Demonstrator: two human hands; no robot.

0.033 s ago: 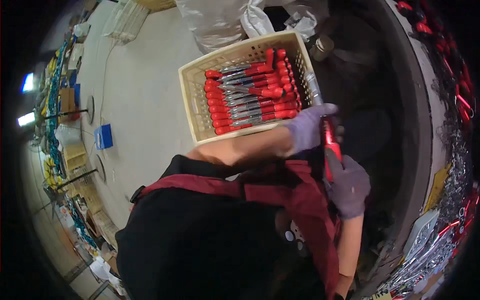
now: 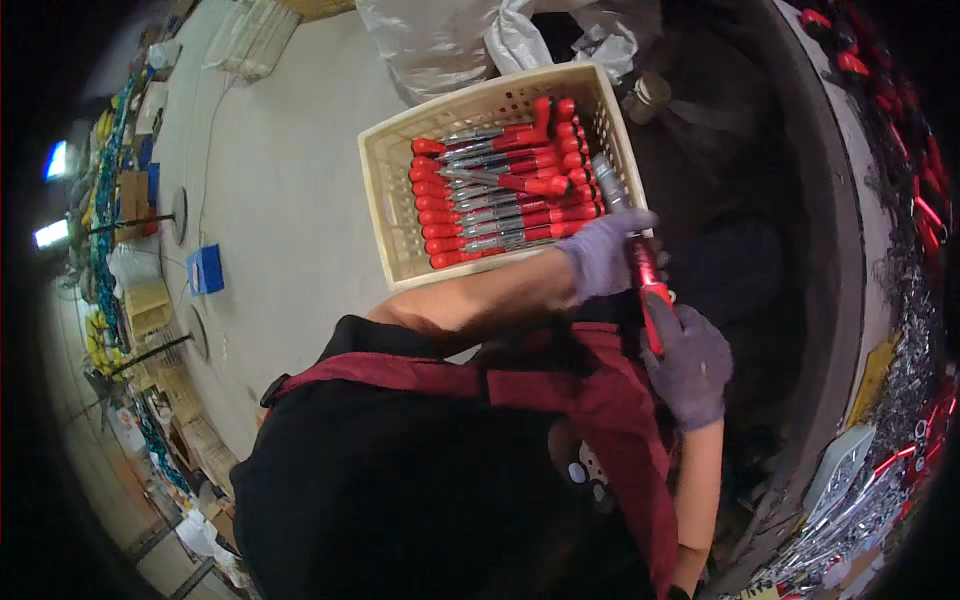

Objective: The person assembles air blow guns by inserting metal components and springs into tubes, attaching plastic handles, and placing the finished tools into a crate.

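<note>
The gloved fingers (image 2: 632, 222) of the left hand (image 2: 603, 258) are wrapped shut around the upper part of a long red-handled metal tool (image 2: 645, 280), right where the grey shaft meets the red grip. The lower end of the red grip is closed in by the right hand (image 2: 690, 365), also in a purple-grey glove, so the one tool is held by both hands just off the right rim of a cream perforated plastic crate (image 2: 385, 215). Pretty much nothing is changed from the earlier frame: same grip, same spot, crate not shifted.

Counts: two gloved hands, one tool in hand, one crate. Inside the crate a tidy row of matching red-handled tools (image 2: 500, 195) is stacked, roughly fifteen or so, though an exact number can't be made out since they overlap. A dark red apron (image 2: 600, 400) is worn over black clothing. A crumpled silver-grey plastic bag (image 2: 450, 35) is seen above the crate, one small blue box (image 2: 205, 270) on the pale floor (image 2: 280, 180) to the left.
</note>
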